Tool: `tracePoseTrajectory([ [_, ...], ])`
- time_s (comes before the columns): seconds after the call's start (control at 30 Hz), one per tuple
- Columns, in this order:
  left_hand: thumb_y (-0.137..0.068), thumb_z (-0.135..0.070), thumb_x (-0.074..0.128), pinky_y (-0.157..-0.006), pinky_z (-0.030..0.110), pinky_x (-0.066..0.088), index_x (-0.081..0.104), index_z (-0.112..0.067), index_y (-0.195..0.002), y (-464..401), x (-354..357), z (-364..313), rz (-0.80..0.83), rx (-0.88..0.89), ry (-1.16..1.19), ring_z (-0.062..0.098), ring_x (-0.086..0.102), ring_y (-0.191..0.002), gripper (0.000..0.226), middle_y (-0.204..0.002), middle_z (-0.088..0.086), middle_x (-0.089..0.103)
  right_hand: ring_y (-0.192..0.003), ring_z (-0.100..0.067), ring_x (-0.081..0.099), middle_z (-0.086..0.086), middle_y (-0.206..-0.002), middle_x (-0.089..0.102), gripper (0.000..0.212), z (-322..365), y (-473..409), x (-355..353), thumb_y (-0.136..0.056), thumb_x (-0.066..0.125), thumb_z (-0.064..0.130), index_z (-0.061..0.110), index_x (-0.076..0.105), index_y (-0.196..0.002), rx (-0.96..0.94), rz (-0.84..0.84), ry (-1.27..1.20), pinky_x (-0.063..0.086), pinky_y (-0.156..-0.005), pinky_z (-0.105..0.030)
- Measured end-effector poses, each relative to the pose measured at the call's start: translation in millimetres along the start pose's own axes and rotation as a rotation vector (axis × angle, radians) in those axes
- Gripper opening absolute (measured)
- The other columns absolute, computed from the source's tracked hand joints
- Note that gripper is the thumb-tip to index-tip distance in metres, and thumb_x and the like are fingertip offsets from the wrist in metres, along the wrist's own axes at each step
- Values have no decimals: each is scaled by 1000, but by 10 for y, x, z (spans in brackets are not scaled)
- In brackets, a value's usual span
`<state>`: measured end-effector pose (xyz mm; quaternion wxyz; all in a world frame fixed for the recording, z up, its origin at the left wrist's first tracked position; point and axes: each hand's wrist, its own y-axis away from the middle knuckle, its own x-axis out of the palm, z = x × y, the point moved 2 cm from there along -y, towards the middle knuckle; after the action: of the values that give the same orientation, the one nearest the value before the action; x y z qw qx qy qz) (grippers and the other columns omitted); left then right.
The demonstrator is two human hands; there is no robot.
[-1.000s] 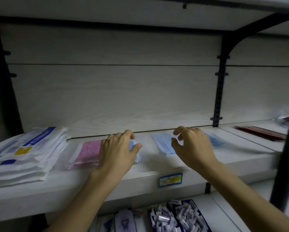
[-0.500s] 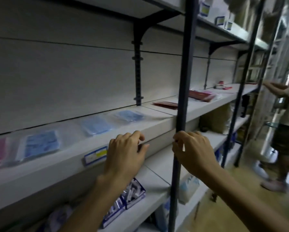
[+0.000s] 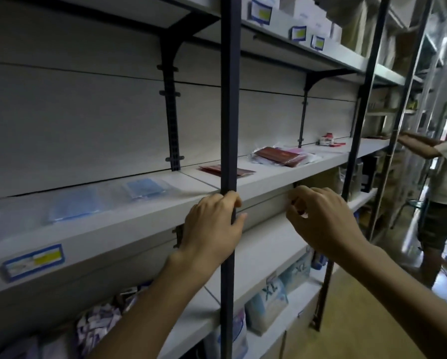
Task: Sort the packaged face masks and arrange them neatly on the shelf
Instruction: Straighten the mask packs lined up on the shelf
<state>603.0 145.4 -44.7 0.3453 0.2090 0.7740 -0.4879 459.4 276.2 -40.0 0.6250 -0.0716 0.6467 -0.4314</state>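
A long white shelf is running from nine o'clock up toward two o'clock, crossed dead centre by a dark post. At three o'clock a second person is standing with an arm stretched to the rack. Below, at six o'clock, XL packs are sitting on the lower shelf. On the shelf itself, blue masks in clear wrap are lying flat at nine o'clock, another blue pack just beside them toward the centre, with dark red packs lying well apart at one o'clock and a thinner red pack near the post. The left hand is hovering at the shelf's front edge, fingers curled, fingertips overlapping the post; whether it is gripping the post I cannot tell. The right hand is floating at four o'clock of it, fingers loosely curled, holding nothing. A blue-and-yellow label is showing at eight o'clock.
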Motion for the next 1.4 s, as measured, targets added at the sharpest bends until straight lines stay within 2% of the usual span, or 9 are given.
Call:
tracePoseTrajectory([
  [0.17, -96, -38, 51, -81, 31, 47, 55, -23, -116, -279, 461, -460, 21, -2, 14, 17, 54, -104, 25, -111, -2, 60, -86, -22, 61, -4, -96, 70, 27, -713, -174, -26, -92, 56, 29, 15, 64, -113, 3, 22, -19, 55, -78, -42],
  [0.27, -95, -38, 52, -83, 31, 48, 56, -24, -114, -503, 668, -644, 30, -6, 13, 17, 56, -102, 25, -109, -2, 62, -78, -18, 62, -4, -95, 69, 26, -1015, -345, -13, -93, 57, 28, 13, 65, -113, -9, 34, -54, 57, -71, -38],
  [0.43, -96, -37, 50, -83, 35, 48, 56, -22, -114, -867, 1057, -825, 54, 13, -30, 18, 56, -101, 24, -108, -1, 62, -78, -18, 61, -4, -96, 70, 25, -1473, -585, 170, -93, 59, 25, 13, 65, -113, -25, 27, -100, 55, -71, -33],
  [0.67, -94, -38, 51, -79, 30, 44, 57, -24, -109, -1600, 1792, -918, 52, 0, -58, 20, 56, -101, 21, -106, -2, 63, -81, -21, 64, -3, -95, 70, 24, -2246, -992, 595, -92, 58, 27, 16, 65, -112, 2, 41, -99, 56, -73, -41],
  [0.87, -95, -37, 51, -84, 33, 46, 57, -24, -108, -2395, 2430, -1048, 68, 17, -26, 20, 56, -102, 20, -105, -2, 64, -70, -17, 63, -1, -84, 67, 15, -3022, -1639, 823, -93, 59, 24, 16, 65, -104, -15, 47, -59, 57, -67, -37],
  [1.07, -95, -37, 49, -79, 27, 41, 56, -27, -109, -3083, 3057, -1165, 37, 20, -23, 16, 56, -102, 18, -105, -6, 63, -74, -16, 62, -1, -86, 66, 16, -3685, -2104, 1148, -93, 59, 23, 16, 65, -106, -2, 86, -81, 56, -70, -34],
  [1.2, -95, -35, 49, -83, 29, 42, 56, -26, -108, -3434, 3424, -1285, 75, 27, -28, 17, 55, -103, 18, -107, -7, 63, -74, -14, 62, -1, -88, 67, 13, -4100, -2352, 1318, -94, 57, 20, 18, 64, -104, 29, 110, -117, 56, -69, -32],
  [1.4, -94, -32, 50, -81, 29, 42, 59, -24, -104, -3904, 3881, -1458, 18, -18, -53, 16, 57, -99, 16, -103, -7, 65, -84, -16, 64, -1, -96, 70, 21, -4762, -2763, 1606, -92, 60, 20, 18, 63, -113, 7, 119, -191, 56, -78, -36],
])
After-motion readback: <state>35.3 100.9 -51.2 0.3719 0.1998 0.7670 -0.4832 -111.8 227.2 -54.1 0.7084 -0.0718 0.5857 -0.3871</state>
